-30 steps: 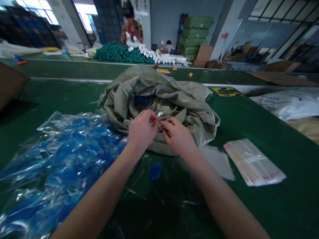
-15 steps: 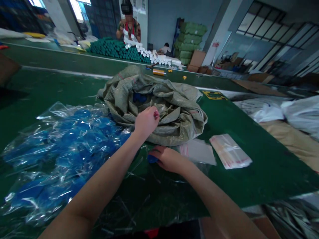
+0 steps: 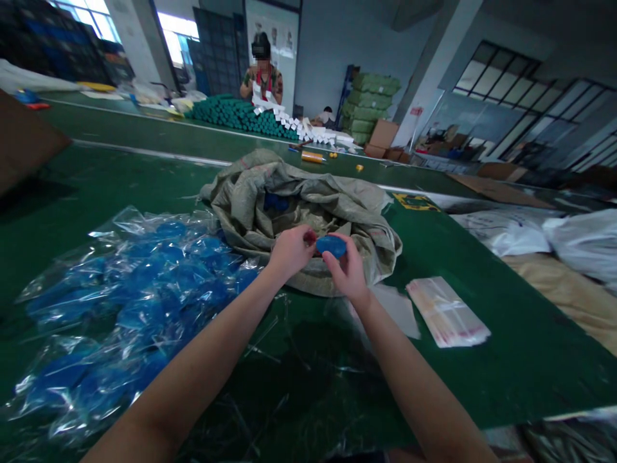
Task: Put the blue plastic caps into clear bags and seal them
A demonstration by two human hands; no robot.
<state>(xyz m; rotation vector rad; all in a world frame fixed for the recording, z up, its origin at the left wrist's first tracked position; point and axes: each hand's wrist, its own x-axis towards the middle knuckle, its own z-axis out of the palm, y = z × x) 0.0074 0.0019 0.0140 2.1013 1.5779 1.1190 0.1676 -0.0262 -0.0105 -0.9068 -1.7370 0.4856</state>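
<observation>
My right hand grips a flat, rounded blue piece between thumb and fingers, in front of the sack's opening. Just left of it is my left hand, its fingers curled closed; whatever they may hold is hidden. Behind both hands lies a crumpled grey-green woven sack with its mouth rolled open and dark blue pieces inside. A heap of blue pieces in clear plastic bags spreads to the left. Flat clear bags lie under and beside my right forearm.
A stack of clear bags with reddish edges lies on the green table at the right. A cardboard box juts in at left. Across the table, a person stands behind piled green rolls and white pieces.
My right hand has lifted the blue piece from near the table up beside my left hand. The left hand stays closed near the sack, and the view has tilted up a little.
</observation>
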